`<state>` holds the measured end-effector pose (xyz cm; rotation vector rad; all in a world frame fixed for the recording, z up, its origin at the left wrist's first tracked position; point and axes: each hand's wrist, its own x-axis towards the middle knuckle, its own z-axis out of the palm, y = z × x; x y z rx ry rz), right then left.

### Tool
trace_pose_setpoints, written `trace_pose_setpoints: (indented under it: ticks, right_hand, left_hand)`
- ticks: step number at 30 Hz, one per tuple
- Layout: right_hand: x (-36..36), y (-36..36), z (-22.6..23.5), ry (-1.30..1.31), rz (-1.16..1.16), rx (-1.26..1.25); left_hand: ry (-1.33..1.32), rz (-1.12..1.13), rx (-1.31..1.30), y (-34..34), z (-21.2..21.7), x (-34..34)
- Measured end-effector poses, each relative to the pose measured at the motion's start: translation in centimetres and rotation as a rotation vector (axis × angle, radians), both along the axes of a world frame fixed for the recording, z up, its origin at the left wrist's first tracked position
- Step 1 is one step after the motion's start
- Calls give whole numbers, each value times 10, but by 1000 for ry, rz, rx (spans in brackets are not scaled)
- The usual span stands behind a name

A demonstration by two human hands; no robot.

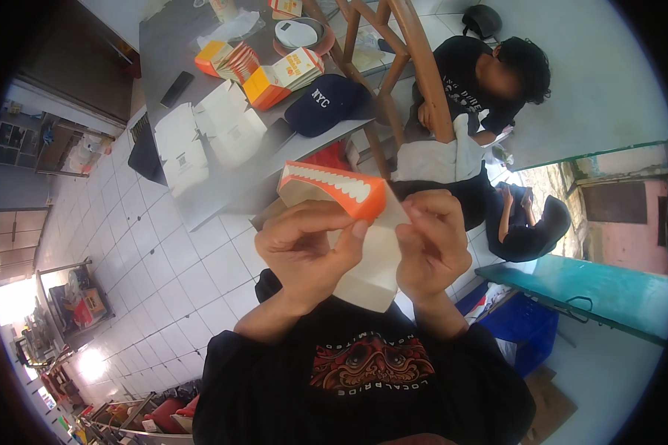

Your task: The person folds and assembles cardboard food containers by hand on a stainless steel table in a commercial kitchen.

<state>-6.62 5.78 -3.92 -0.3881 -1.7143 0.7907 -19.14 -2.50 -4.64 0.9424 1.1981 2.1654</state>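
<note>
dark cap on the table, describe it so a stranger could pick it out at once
Start at the grey metal table at the top of the view. Near its right edge, beside the wooden chair frame, lies a dark navy cloth cap. It is the only soft, dark thing among orange-and-white cardboard boxes.

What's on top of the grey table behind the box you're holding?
On the grey table lie folded orange-and-white boxes, flat white cartons, a dark blue cap, a black phone and a round dish. The held box and both hands cover its near corner.
</note>
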Motion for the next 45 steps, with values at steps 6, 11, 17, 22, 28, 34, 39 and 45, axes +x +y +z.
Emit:
trace_pose_setpoints:
  ticks: [6, 11, 17, 22, 28, 34, 39, 45]
  right_hand:
    - [2, -4, 8, 1, 0, -187]
    - [4, -6, 26, -31, 56, -258]
    - [5, 4, 27, -80, 52, -50]
    - [6, 4, 29, -103, 37, -12]
    - [8, 6, 30, -138, -4, 86]
    - [8, 3, 30, -118, 0, 76]
    - [6, 3, 28, -134, 1, 109]
    - [4, 10, 25, -166, 16, 140]
  left_hand:
    - [-15, 15, -19, 3, -9, 6]
    - [-75, -20, -50, 4, 2, 10]
    - [147, 6, -46, -2, -3, 7]
    - [153, 20, -61, -3, -4, 8]
    - [236, 42, -13, -2, -7, 6]
    - [223, 40, -23, -5, -7, 5]
    - [233, 28, -99, -10, -5, 3]
    - [244, 22, -77, -4, -6, 3]
